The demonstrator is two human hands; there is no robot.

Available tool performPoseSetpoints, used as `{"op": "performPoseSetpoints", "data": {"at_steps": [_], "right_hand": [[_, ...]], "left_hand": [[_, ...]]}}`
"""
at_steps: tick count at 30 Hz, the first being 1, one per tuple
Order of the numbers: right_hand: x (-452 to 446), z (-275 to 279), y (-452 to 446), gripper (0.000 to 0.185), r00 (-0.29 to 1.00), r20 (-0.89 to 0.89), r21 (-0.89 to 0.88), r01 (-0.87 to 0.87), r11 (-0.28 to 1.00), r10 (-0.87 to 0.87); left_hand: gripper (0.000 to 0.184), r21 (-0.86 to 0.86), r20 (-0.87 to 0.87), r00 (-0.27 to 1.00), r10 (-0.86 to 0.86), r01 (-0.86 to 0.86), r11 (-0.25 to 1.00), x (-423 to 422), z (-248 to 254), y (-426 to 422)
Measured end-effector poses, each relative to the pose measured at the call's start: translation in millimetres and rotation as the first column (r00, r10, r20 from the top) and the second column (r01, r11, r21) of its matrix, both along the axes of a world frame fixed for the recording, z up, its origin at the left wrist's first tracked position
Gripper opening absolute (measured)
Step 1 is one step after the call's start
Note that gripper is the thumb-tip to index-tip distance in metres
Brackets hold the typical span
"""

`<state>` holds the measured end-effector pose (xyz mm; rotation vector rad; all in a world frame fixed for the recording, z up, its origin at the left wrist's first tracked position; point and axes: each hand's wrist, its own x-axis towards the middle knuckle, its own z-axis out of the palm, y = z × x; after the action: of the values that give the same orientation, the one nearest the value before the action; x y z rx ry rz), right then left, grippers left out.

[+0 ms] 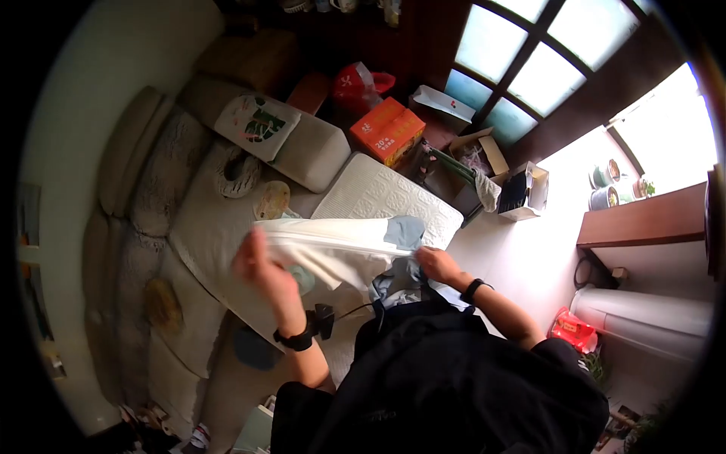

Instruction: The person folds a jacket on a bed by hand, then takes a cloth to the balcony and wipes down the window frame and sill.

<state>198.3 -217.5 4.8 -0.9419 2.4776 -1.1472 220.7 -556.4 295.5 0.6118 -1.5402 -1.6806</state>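
Note:
A cream-white garment with grey-blue parts (340,233) is stretched between my two hands above the sofa. My left hand (265,268), blurred by motion, is at the garment's left end; its fingers are smeared. My right hand (437,265) is closed on the garment's right end, beside a grey-blue section. More grey-blue and white cloth (397,284) hangs bunched below, close to my black top. Part of the garment's lower edge hangs down between the hands.
A beige sofa (219,257) with cushions spreads left, with a quilted white cover (386,193) beyond the garment. An orange box (387,130), a red bag (355,87) and open cartons (525,189) stand farther back. A white cylindrical object (643,318) lies right.

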Motion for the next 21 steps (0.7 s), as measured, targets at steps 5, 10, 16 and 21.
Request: {"op": "performPoseSetpoints", "data": {"at_steps": [5,10,16,21], "right_hand": [[15,1,70,0.005,0.990,-0.046,0.134,0.141,0.981,-0.135],[-8,38,86,0.003,0.966,-0.171,0.200,0.225,0.954,-0.192],[-49,51,65,0.009,0.902,-0.287,0.112,0.366,0.924,-0.323],[-67,94,20,0.005,0.739,0.134,-0.424,0.646,0.636,-0.661]], "left_hand": [[0.042,0.184,-0.161,0.961,0.224,-0.194,0.964,13,64,-41],[0.047,0.034,-0.190,0.907,0.374,-0.375,0.926,33,120,-72],[0.051,0.133,-0.042,0.952,0.302,-0.294,0.946,90,74,-148],[0.053,0.126,0.224,0.974,-0.028,-0.001,0.992,173,-56,-178]]}}
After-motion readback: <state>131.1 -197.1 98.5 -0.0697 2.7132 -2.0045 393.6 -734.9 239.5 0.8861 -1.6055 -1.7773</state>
